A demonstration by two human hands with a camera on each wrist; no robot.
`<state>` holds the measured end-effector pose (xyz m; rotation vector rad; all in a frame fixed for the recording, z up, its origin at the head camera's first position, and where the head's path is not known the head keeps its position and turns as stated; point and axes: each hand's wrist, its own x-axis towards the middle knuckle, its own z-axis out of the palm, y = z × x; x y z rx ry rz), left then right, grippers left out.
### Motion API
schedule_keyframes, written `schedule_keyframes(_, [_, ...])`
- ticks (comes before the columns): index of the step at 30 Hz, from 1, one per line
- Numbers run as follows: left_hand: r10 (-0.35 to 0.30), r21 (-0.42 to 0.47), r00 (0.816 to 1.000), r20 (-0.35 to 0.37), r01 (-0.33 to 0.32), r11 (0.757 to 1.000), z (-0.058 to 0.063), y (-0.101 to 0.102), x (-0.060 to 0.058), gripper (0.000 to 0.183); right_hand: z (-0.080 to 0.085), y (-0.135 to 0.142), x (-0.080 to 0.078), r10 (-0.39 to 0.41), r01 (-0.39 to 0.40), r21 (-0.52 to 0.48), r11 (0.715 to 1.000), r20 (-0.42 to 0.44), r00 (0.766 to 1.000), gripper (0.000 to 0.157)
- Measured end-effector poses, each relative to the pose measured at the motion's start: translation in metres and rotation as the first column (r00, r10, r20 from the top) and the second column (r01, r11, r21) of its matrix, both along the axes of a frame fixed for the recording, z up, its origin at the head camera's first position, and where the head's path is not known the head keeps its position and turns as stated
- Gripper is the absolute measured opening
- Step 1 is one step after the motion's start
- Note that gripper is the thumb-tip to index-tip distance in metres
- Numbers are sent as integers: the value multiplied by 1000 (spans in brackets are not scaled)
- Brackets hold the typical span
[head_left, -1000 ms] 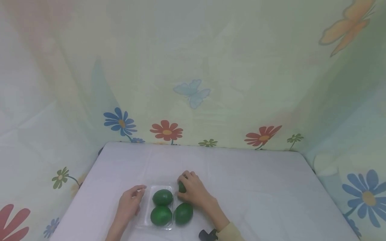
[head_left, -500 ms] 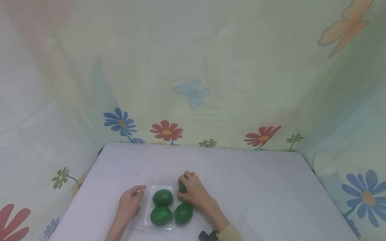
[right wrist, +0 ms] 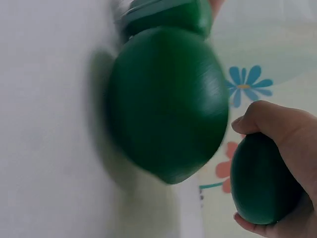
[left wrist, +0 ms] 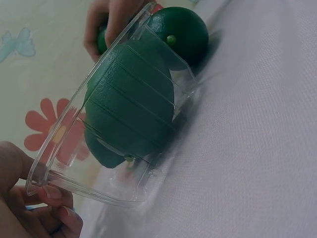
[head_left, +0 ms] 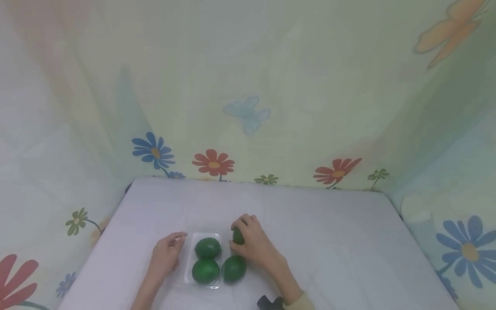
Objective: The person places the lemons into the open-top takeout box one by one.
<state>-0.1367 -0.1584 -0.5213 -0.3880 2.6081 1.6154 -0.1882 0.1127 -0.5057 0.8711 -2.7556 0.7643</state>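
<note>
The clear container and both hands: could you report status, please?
Right hand gripping green fruit. Left hand pinching clear container at corner. Two fruits inside; loose fruit beside it.

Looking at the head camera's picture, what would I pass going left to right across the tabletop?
Left hand, clear container with two green fruits in it, right hand holding another green fruit.
</note>
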Motion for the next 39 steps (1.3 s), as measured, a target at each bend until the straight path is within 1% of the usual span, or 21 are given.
schedule_keyframes(4, [3,-13,1000,10,-3,1000,2,-2,-2,36,20,-5,5,36,-37,-45,998,-21,999,34])
schedule_keyframes(7, [5,-20,1000,18,-4,1000,1,-2,-2,37,33,-14,10,78,-80,-82,993,-34,996,34])
schedule_keyframes(10, [4,-16,1000,25,-4,1000,0,-1,0,38,42,-24,11,122,-128,-97,987,-65,990,34])
schedule_keyframes(12, [6,-14,999,32,-5,1000,-1,-1,0,38,44,-31,10,148,-156,-88,984,-91,985,35])
schedule_keyframes(15, [4,-19,999,37,-3,1000,-1,0,0,38,47,-41,7,174,-182,-72,981,-104,979,34])
schedule_keyframes(19, [-3,-35,999,37,5,999,-1,0,-1,37,48,-51,3,181,-184,-38,982,-76,981,34])
schedule_keyframes(23, [-8,-53,999,39,10,999,-1,-1,-3,37,45,-56,-1,178,-179,-7,984,-48,983,34])
schedule_keyframes(32, [-3,-66,999,47,6,998,-1,-1,-5,37,28,-61,-14,175,-175,5,985,31,984,35])
schedule_keyframes(35, [-7,-71,999,46,11,997,-2,-1,-4,38,20,-62,-16,173,-173,31,984,30,985,35])
schedule_keyframes(39, [-6,-67,999,39,9,998,0,0,-3,37,13,-65,-18,182,-181,56,982,-17,983,37])
